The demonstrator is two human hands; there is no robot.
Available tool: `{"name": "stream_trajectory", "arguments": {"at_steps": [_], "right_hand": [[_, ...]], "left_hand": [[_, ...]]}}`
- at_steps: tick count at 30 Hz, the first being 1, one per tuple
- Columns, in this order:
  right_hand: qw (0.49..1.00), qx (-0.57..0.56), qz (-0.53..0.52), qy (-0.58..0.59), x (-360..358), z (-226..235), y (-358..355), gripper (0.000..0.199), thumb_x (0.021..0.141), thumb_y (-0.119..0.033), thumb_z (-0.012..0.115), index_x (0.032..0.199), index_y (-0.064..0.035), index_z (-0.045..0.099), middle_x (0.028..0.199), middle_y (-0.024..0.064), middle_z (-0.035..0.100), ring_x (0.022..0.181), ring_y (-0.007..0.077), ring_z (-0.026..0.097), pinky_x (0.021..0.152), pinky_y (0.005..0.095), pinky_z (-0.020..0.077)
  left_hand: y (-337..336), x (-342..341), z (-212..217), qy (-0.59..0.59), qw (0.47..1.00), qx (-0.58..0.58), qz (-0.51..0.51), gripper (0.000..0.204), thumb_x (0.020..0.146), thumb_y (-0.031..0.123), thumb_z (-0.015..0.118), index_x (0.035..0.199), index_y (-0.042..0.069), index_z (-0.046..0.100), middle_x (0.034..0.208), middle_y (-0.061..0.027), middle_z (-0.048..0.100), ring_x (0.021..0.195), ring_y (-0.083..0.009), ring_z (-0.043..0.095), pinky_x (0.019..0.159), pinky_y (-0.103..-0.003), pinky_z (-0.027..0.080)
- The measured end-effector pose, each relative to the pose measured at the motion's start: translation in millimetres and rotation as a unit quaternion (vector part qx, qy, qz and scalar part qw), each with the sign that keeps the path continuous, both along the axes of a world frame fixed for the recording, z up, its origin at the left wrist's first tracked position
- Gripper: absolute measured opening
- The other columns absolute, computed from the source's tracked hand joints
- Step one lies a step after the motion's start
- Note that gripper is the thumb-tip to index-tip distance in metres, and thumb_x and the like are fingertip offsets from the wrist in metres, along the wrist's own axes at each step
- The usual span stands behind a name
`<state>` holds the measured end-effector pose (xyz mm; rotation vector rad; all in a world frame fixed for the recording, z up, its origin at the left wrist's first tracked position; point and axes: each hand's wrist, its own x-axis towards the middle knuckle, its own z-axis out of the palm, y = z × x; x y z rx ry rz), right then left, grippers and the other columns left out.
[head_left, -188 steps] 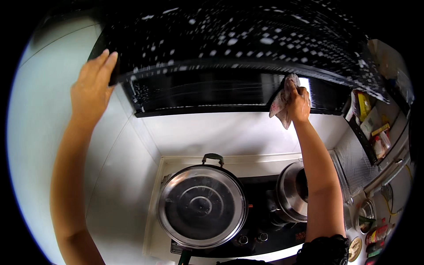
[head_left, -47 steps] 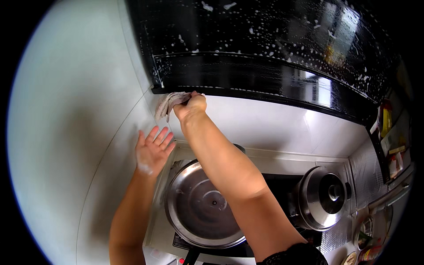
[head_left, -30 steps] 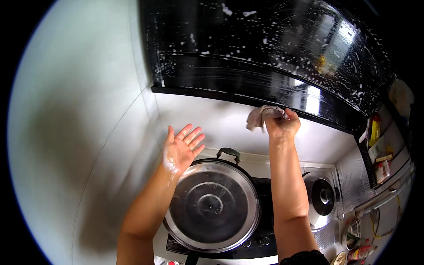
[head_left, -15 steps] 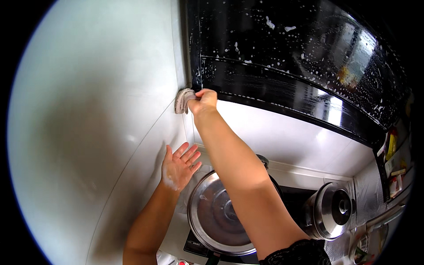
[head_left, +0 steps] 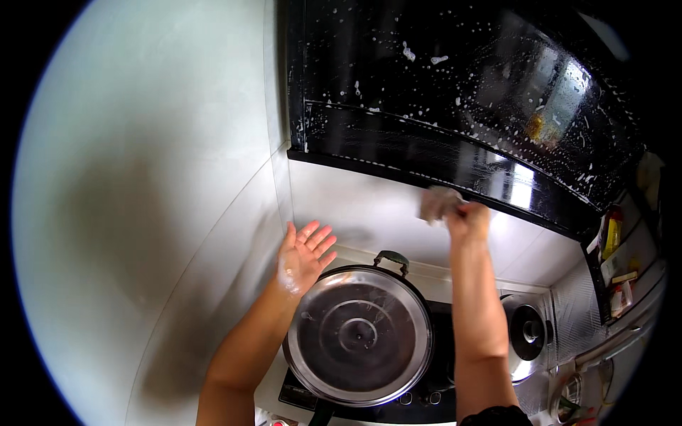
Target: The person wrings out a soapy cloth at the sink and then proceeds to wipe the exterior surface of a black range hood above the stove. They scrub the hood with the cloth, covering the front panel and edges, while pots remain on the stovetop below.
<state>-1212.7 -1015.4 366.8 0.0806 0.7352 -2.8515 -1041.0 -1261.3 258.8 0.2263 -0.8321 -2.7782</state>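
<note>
My right hand is raised and grips a crumpled pale cloth against the lower edge of a glossy black range hood that is speckled with white soap foam. The cloth is blurred by motion. My left hand is held up open, palm facing me with fingers spread and a little foam on it, just left of the stove. It holds nothing and hovers above the left rim of a large steel pot lid.
The big lidded pot sits on a black cooktop, with a smaller steel pot to its right. White wall panels fill the left. Shelves with small bottles and packets stand at the right edge.
My right hand has swept the cloth from the hood's left corner rightward along its lower edge. The left hand stayed open near the big pot.
</note>
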Motion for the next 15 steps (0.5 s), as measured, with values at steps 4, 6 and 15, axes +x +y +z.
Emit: {"name": "stream_trajectory", "arguments": {"at_steps": [4, 6, 15], "right_hand": [[0.93, 0.105, -0.317, 0.156, 2.7, 3.8, 33.6, 0.035, 0.067, 0.005, 0.044, 0.102, 0.0013, 0.044, 0.096, 0.0103, 0.048, 0.079, 0.0204, 0.05, 0.064, 0.0274, 0.0455], [0.898, 0.187, -0.364, 0.162, 5.9, 9.2, 20.5, 0.043, 0.076, -0.002, 0.053, 0.117, -0.0026, 0.041, 0.09, 0.0035, 0.044, 0.073, 0.0127, 0.046, 0.063, 0.0268, 0.0429], [0.375, 0.715, -0.367, 0.463, -13.7, -75.6, -124.9, 0.059, 0.08, 0.001, 0.052, 0.132, -0.0253, 0.053, 0.144, 0.013, 0.039, 0.139, 0.0373, 0.022, 0.1, 0.0664, 0.0178]], "left_hand": [[17.6, -22.1, -0.1, 0.016, 1.0, 0.012, -0.023, 0.069, 0.094, 0.059, 0.037, 0.138, 0.006, 0.034, 0.144, -0.0167, 0.036, 0.133, -0.0333, 0.034, 0.107, -0.05, 0.027], [25.2, -27.8, -2.6, 0.022, 0.999, 0.015, -0.033, 0.069, 0.094, 0.059, 0.038, 0.139, 0.006, 0.033, 0.144, -0.0167, 0.036, 0.133, -0.0334, 0.034, 0.107, -0.051, 0.027], [10.0, -2.5, -25.6, 0.017, 0.999, 0.028, -0.013, 0.065, 0.093, 0.058, 0.041, 0.134, 0.008, 0.041, 0.141, -0.0141, 0.039, 0.13, -0.0311, 0.037, 0.107, -0.051, 0.028]]}}
